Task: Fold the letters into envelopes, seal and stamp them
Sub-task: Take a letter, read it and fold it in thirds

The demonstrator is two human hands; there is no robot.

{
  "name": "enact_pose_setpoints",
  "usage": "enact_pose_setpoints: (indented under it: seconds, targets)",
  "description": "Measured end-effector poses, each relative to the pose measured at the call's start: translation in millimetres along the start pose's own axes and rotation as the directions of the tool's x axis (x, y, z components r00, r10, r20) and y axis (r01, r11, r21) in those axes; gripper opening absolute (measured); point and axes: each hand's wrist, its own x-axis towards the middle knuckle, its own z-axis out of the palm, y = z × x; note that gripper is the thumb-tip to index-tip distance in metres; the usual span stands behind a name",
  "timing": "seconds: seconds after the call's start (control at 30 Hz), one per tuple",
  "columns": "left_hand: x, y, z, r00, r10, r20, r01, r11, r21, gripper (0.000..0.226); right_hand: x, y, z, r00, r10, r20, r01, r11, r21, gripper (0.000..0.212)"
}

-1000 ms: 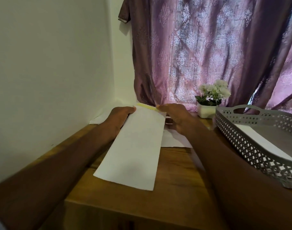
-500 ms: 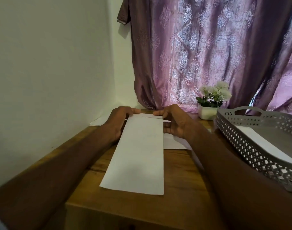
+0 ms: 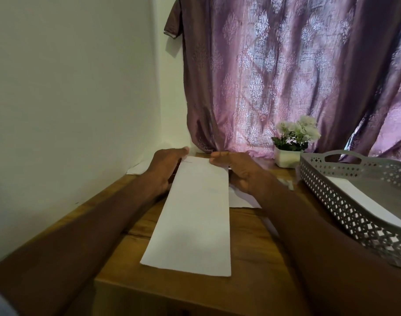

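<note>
A long white envelope (image 3: 195, 215) lies lengthwise on the wooden table (image 3: 252, 281), its far end pointing at the curtain. My left hand (image 3: 166, 166) holds the far left corner, fingers curled over the edge. My right hand (image 3: 236, 168) holds the far right corner, thumb along the top edge. The flap lies folded flat at the far end. More white paper (image 3: 240, 200) lies on the table under my right wrist.
A grey perforated tray (image 3: 345, 201) with a white sheet (image 3: 368, 201) inside stands at the right. A small white pot of flowers (image 3: 290, 144) sits by the purple curtain (image 3: 286, 76). A wall runs along the left, with a paper corner (image 3: 138, 169) by it.
The yellowish strip at the envelope's far end has disappeared as the flap came down flat. The envelope has swung straighter, its near end shifting right. Both hands stay at the far corners.
</note>
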Motion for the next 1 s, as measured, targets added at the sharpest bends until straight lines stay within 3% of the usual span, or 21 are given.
enact_pose_setpoints:
  seconds: [0.3,0.53,0.67,0.73,0.8,1.0]
  targets:
    - [6.9,3.0,-3.9,0.997,0.07,-0.022,-0.071,0.997,-0.021,0.026,-2.1,-6.9,-6.1,0.996,0.089,0.015,-0.09,0.991,0.099,0.019]
    - [8.2,5.7,-13.2,0.985,0.135,-0.103,-0.139,0.99,-0.034,0.032,4.1,-12.0,-37.8,0.977,0.114,-0.18,-0.07,0.97,0.232,0.01]
    - [7.9,3.6,-8.2,0.983,0.168,-0.077,-0.163,0.985,0.063,0.032,-3.1,-10.2,-14.9,0.995,0.098,-0.003,-0.097,0.988,0.116,0.024]
    - [7.3,1.6,-5.9,0.986,0.157,-0.056,-0.154,0.987,0.055,0.03,-5.9,-6.4,-2.2,0.994,0.079,0.073,-0.082,0.995,0.048,0.02]
    - [6.6,0.4,-5.5,0.987,0.155,-0.045,-0.152,0.987,0.049,0.028,-5.1,-5.1,3.2,0.994,0.062,0.092,-0.065,0.998,0.025,0.013]
    - [5.3,4.2,-11.0,0.993,0.028,-0.111,-0.033,0.998,-0.045,0.027,-5.0,-7.3,-6.1,0.995,0.083,0.053,-0.085,0.996,0.04,0.02]
